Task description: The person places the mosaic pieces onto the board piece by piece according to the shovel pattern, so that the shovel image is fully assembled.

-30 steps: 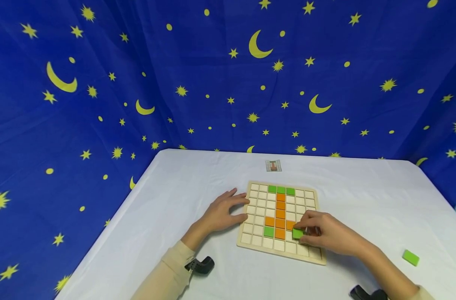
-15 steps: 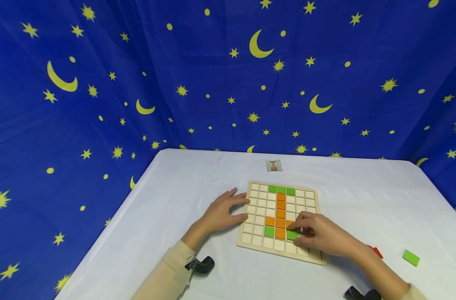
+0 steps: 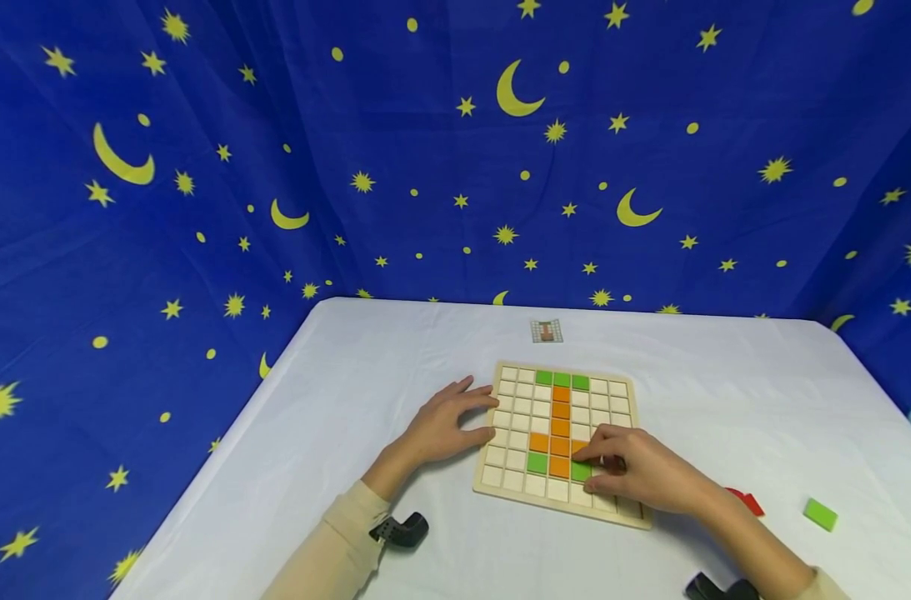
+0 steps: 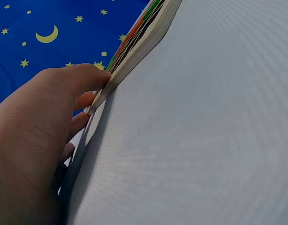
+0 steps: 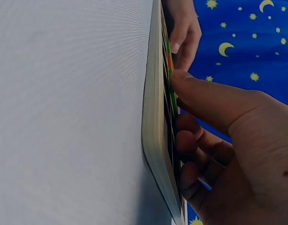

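Observation:
A wooden grid board (image 3: 493,477) lies on the white tabletop, its cells cream. Orange tiles (image 3: 560,427) form a column with a short crossbar, and three green tiles (image 3: 562,380) line the top row. Another green tile (image 3: 537,462) sits low on the left side of the column. With thumb and index finger my right hand (image 3: 643,471) pinches a green tile (image 3: 581,472) at the cell right of the column; in the right wrist view the hand (image 5: 256,126) partly hides it. My left hand (image 3: 443,425) touches the board's left edge, fingers spread.
Beyond the board lies a small patterned card (image 3: 547,332). To the right are a loose green tile (image 3: 821,514) and a red piece (image 3: 749,502) partly covered by my forearm. Black wrist devices (image 3: 400,530) sit near both wrists. A blue star-patterned cloth (image 3: 425,125) hangs behind.
My right hand has shifted slightly left with the green tile, which has come down beside the orange column. The red piece has come into view behind the forearm. My left hand stays put.

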Available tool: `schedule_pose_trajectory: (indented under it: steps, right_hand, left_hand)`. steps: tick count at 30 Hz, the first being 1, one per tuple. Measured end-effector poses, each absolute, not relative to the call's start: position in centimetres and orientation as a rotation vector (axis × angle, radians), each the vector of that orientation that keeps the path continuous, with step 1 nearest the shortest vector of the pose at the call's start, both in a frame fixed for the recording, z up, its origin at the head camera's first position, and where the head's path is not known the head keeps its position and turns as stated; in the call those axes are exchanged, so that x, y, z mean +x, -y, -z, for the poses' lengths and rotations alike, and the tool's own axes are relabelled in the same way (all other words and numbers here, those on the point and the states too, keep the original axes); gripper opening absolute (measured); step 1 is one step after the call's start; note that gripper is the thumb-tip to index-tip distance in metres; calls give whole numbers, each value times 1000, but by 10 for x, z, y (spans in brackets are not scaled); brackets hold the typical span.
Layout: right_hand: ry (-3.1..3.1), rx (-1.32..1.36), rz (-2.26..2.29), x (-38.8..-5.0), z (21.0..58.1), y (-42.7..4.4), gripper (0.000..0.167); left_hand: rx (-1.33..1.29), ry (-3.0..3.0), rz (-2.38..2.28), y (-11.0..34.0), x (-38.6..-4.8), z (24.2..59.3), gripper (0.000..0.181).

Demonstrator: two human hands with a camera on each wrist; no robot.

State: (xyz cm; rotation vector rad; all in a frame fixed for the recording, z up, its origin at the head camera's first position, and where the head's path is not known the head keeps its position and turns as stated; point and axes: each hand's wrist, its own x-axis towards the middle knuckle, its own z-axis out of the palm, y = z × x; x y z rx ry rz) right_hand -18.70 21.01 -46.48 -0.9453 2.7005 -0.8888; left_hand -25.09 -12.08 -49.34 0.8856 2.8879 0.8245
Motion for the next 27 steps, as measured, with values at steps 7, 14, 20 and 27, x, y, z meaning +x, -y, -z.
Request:
schedule_pose_trajectory:
  steps: [7,14,20,27]
  right_hand:
    - [-2689,-897,937,-184,461,-216,28]
    - [-2690,-859,1003,-181,457,-229,27]
    - [-2725,-878,987,-181,455,-241,26]
    - [-2771,-841,966,-174,453,-259,26]
  left_hand:
    - [885,-2884,-830,120,-251,494,49]
    - [888,-2893,-819,121,-252,495,49]
    - [879,-2889,-831,122,-253,495,48]
    - [881,-2883,-830,120,-252,494,49]
